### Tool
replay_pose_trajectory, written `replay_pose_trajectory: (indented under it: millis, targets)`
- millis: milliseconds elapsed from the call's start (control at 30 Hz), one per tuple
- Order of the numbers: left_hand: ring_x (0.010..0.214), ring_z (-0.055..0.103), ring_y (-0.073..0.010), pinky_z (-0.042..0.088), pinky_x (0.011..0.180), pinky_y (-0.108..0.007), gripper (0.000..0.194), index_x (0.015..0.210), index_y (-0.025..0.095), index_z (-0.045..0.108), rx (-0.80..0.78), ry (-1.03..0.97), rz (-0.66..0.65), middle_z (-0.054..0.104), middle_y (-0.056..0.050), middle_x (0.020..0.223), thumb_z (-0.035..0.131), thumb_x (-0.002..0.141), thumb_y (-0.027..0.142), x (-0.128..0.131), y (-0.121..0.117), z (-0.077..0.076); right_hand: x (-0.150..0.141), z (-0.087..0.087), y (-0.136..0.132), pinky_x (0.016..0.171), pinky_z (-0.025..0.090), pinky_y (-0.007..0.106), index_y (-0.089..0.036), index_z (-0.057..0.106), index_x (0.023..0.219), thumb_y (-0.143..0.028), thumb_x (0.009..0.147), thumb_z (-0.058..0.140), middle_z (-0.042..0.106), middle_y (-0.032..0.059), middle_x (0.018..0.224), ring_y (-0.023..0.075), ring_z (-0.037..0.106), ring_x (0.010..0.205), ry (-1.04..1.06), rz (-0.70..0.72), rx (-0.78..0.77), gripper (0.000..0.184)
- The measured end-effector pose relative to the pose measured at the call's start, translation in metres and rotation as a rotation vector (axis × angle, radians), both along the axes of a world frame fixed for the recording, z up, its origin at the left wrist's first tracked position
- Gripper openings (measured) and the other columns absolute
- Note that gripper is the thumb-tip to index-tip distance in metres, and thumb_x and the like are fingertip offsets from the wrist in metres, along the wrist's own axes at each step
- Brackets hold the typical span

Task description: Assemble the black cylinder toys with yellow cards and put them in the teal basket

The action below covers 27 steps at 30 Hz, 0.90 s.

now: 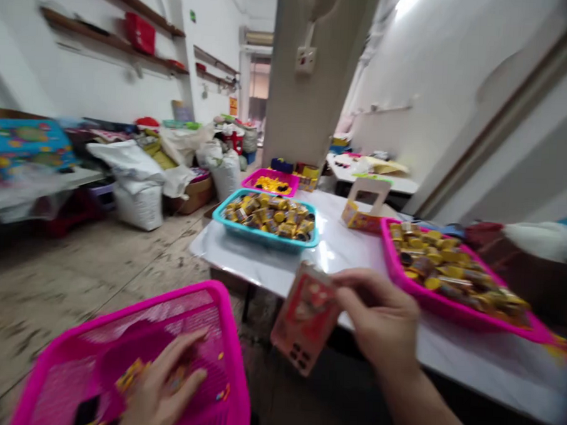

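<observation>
My right hand [384,323] pinches a flat, card-like piece [307,317] by its upper right edge, thumb in front. A red panel with a pale figure covers its face, and several dark marks sit near the bottom. Motion blur hides its finer print. My left hand [163,379] is inside a pink plastic basket [232,360], thumb and fingers spread apart. Small yellow pieces [133,375] lie on the basket's floor beside that hand. Whether the fingers touch them I cannot tell.
On the white table [356,259], a turquoise tray [263,237] and a pink tray [394,261] hold many small yellow containers. A smaller pink tray [291,186] of yellow pieces stands behind. An open carton [358,219] is near the pillar [311,113]. White sacks [137,187] stand left.
</observation>
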State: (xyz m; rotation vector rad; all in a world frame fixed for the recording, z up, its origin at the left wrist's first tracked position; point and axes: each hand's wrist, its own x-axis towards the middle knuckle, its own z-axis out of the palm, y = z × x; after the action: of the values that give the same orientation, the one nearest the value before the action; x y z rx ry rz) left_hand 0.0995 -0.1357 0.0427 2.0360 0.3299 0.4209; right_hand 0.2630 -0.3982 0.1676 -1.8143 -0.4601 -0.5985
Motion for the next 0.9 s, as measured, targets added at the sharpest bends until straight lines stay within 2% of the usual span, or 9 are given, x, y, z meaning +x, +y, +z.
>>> replay_pose_trajectory:
  millis: [133,267,367,433,500,600,667,767,900]
  targets:
    - [0.129,0.045,-0.0319,0.041,0.107,-0.048,0.073,0.143,0.023,0.037,0.091,-0.178,-0.11,0.045,-0.015,0.143,0.069,0.08,0.041,-0.002,0.001,0.011,-0.044,-0.042,0.106,0.048,0.042,0.022,-0.021,0.071,0.08,-0.019,0.078,0.06,0.064,-0.0008,0.065,0.0121,0.055,0.053,0.186,0.508,0.041,0.012]
    - [0.142,0.023,-0.0366,0.025,0.114,-0.056,0.112,0.152,0.02,0.012,0.094,-0.081,0.103,0.026,-0.019,0.152,0.081,0.067,0.043,-0.014,0.006,0.01,-0.057,-0.06,0.18,0.051,0.043,0.022,-0.019,0.069,0.08,-0.022,0.078,0.061,0.062,-0.0015,0.063,0.0114,0.053,0.054,0.284,0.657,0.104,0.009]
    - [0.139,0.027,-0.0382,0.028,0.112,-0.056,0.107,0.151,0.018,0.018,0.045,-0.093,0.249,0.031,-0.02,0.149,0.08,0.066,0.037,-0.026,0.017,0.001,-0.064,-0.062,0.211,0.052,0.044,0.023,-0.019,0.068,0.082,-0.03,0.081,0.064,0.061,-0.0015,0.062,0.0119,0.053,0.053,0.316,0.721,0.048,0.012]
    - [0.13,0.042,-0.036,0.038,0.106,-0.05,0.097,0.15,0.02,0.025,-0.162,-0.163,0.247,0.043,-0.017,0.141,0.077,0.07,0.033,-0.035,0.03,-0.005,-0.067,-0.063,0.22,0.054,0.048,0.025,-0.02,0.067,0.095,-0.037,0.085,0.062,0.064,-0.0001,0.069,0.0132,0.056,0.056,0.315,0.826,-0.021,0.02]
    - [0.117,0.054,-0.0329,0.048,0.093,-0.042,0.085,0.147,0.019,0.033,-0.485,-0.239,0.183,0.052,-0.016,0.134,0.073,0.073,0.033,-0.047,0.049,-0.008,-0.066,-0.071,0.222,0.07,0.055,0.031,-0.022,0.062,0.112,-0.042,0.089,0.058,0.068,0.0042,0.09,0.0174,0.064,0.074,0.224,0.868,-0.144,0.031]
    - [0.097,0.064,-0.0296,0.053,0.071,-0.033,0.069,0.139,0.01,0.045,-0.997,-0.371,0.016,0.06,-0.019,0.124,0.06,0.08,0.042,-0.069,0.084,-0.008,-0.057,-0.105,0.21,0.103,0.043,0.049,-0.02,0.055,0.125,-0.048,0.087,0.059,0.055,0.0144,0.129,0.0297,0.053,0.119,-0.067,0.648,-0.413,0.047]
    - [0.088,0.066,-0.0292,0.051,0.06,-0.031,0.07,0.136,0.006,0.047,-1.244,-0.463,-0.104,0.062,-0.022,0.119,0.053,0.08,0.048,-0.085,0.104,-0.007,-0.05,-0.139,0.197,0.105,0.038,0.058,-0.014,0.052,0.129,-0.052,0.087,0.055,0.038,0.0231,0.144,0.0388,0.04,0.131,-0.205,0.501,-0.575,0.058]
    - [0.086,0.066,-0.0306,0.048,0.052,-0.029,0.075,0.14,0.007,0.043,-1.436,-0.572,-0.231,0.06,-0.024,0.124,0.048,0.08,0.052,-0.1,0.122,-0.007,-0.04,-0.183,0.177,0.106,0.03,0.067,-0.011,0.054,0.128,-0.048,0.088,0.051,0.021,0.0242,0.154,0.046,0.027,0.137,-0.344,0.386,-0.753,0.054]
    - [0.091,0.066,-0.032,0.052,0.065,-0.037,0.07,0.138,0.007,0.044,-1.564,-0.665,-0.283,0.059,-0.024,0.126,0.046,0.082,0.048,-0.102,0.127,-0.015,-0.027,-0.205,0.162,0.105,0.039,0.06,-0.012,0.044,0.139,-0.034,0.087,0.046,0.013,0.0207,0.157,0.0443,0.028,0.139,-0.269,0.355,-0.801,0.056]
